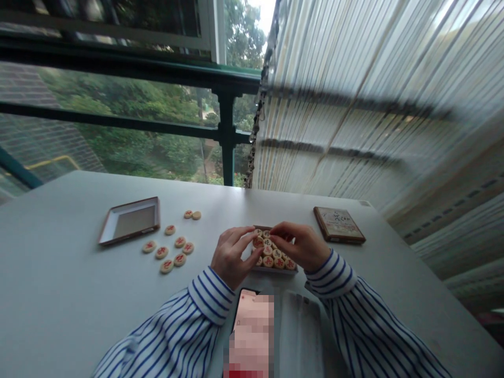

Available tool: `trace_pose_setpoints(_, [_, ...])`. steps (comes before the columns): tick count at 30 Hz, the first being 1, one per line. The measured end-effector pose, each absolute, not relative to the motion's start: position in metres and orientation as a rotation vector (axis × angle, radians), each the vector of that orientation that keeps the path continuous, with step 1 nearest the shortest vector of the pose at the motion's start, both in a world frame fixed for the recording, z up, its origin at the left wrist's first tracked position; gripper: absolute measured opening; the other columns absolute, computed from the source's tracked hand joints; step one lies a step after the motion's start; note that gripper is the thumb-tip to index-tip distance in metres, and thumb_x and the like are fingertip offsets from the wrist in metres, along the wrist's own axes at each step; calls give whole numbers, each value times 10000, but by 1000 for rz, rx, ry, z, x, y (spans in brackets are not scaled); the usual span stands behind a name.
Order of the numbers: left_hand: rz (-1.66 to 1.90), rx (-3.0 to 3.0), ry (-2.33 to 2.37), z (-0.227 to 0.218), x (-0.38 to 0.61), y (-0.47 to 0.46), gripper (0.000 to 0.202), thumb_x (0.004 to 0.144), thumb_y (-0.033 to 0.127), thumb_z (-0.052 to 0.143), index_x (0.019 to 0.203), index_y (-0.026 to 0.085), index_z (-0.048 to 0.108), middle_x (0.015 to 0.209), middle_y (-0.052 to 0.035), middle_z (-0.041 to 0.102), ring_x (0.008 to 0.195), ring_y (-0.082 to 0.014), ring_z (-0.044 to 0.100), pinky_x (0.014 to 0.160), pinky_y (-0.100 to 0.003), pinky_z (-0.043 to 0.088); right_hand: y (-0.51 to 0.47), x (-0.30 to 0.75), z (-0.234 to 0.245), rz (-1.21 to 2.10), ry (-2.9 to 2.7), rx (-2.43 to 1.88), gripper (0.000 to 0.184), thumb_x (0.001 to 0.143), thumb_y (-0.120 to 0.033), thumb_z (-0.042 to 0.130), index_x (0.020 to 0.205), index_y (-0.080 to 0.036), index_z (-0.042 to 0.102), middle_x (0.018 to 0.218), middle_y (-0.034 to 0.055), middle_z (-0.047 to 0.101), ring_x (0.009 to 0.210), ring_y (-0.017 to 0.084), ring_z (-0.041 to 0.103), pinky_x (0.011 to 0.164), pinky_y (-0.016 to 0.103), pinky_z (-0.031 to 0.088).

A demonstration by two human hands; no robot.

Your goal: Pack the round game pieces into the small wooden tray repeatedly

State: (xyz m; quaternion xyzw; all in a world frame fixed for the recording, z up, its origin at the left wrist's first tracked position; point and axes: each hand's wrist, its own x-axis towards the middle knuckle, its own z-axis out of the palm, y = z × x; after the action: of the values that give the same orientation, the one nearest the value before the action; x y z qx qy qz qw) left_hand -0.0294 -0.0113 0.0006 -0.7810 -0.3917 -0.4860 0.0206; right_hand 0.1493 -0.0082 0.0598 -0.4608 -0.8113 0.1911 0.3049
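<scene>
A small box [275, 271] of Chinese chess pieces lies in front of me, with round wooden discs [278, 262] marked in red and black packed in rows. My left hand [235, 255] reaches over its left side, thumb and fingers closed about a red-marked Chinese chess piece [258, 242]. From the right, my right hand [300, 244] bends over the box with fingertips drawn close together near the back row. Whatever those right fingertips hold, if anything, is hidden. My right hand covers the box's right back part.
Several red-marked pieces [180, 259] lie loose to the left, with an open box lid [129, 220] beyond them. A closed, patterned box [339, 224] sits at the right. Nearest me are a phone [248, 310] and a translucent case [301, 331]. Windows and a string curtain [323, 105] border the table.
</scene>
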Motion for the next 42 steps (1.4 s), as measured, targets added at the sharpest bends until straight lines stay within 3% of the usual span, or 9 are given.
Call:
trace_pose_setpoints(19, [-1614, -2429, -1140, -10, -26, -12, 267, 713, 267, 608, 965, 179, 600, 896, -64, 645, 848, -175, 579, 760, -326, 454, -5, 145, 46, 894, -2040, -1170, 213, 750, -322, 548, 816, -126, 599, 720, 46, 634, 636, 113, 565, 584, 229, 458])
trace_pose_setpoints(42, [-1575, -2475, -1113, -13, -25, -12, 294, 710, 265, 611, 983, 157, 591, 838, -64, 655, 790, -176, 580, 726, -336, 451, -6, 142, 49, 857, -2059, -1191, 137, 724, -229, 560, 782, -127, 630, 677, 36, 647, 569, 90, 540, 536, 201, 427])
